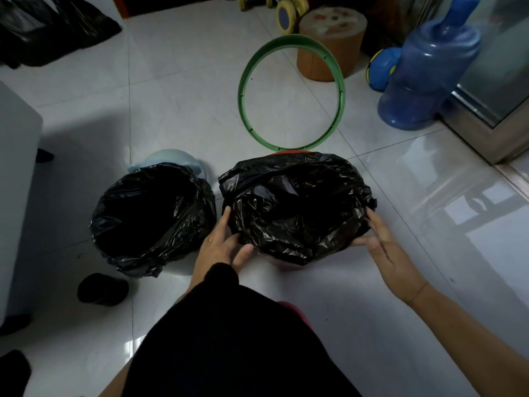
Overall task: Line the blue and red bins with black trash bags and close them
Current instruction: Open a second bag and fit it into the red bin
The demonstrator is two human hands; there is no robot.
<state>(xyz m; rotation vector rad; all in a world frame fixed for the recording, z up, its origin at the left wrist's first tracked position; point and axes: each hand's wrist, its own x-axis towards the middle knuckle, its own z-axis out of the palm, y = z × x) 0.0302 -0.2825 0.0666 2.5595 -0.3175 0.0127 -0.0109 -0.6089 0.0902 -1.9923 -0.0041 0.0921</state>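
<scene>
- Bins sit side by side on the white floor, right in front of the person.
- From the head camera, the red bin [286, 266] is on the right. Only thin bits of red peek out, because its black trash bag [297, 204] drapes over the whole top.
- The blue bin [169, 157] is on the left, and its own bag [151, 216] is folded over the rim.
- The left hand [226, 247] is open, fingers spread, pressing the side of the right bag.
- The right hand [392, 253] is open too, fingertips touching the bag's other side.
- A green ring [242, 90] lies on the floor just behind the red bin. I think it snaps on top.
- To do this step well, I would pull the bag down evenly all around, so no part bunches up.
- The insides of both bags are too dark to see.
- The person's dark clothes hide the floor nearest them.
</scene>
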